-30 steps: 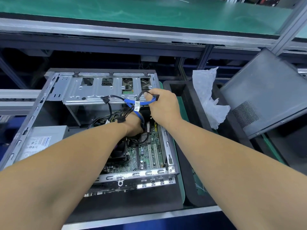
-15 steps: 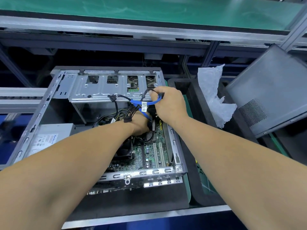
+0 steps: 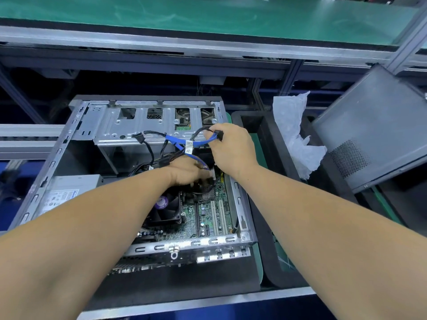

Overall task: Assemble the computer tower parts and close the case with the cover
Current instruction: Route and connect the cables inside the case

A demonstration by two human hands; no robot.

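Since the earlier frames our view has slid so the open silver-grey metal computer case (image 3: 242,204) sits further right in the picture, and our right hand (image 3: 233,150) has shifted with it, still pinching the flat blue data cable (image 3: 201,143); our left hand (image 3: 187,172) stays down inside.

Nearest us, both bare forearms reach forward over the case's rear edge with its row of slot brackets. Just beyond lies the green motherboard (image 3: 208,211) with its pale expansion slots, and beside it the black square cooling fan (image 3: 166,211) with a purple sticker. Our left hand rests low over the board near a white connector; its fingers are blurred and partly hidden, so we cannot tell whether they hold anything. To the left sits the grey boxed power supply (image 3: 67,192) with a white label.

Further in, our right hand curls round the blue cable together with a black plug (image 3: 219,135), lifted above the board, beside loose black power leads (image 3: 150,146). Behind them stands the silver perforated drive cage (image 3: 138,125).

Off to the right, a black foam tray (image 3: 272,139) holds crumpled clear plastic wrap (image 3: 293,130), and the dark grey vented side cover (image 3: 374,130) leans tilted, apart from the case.
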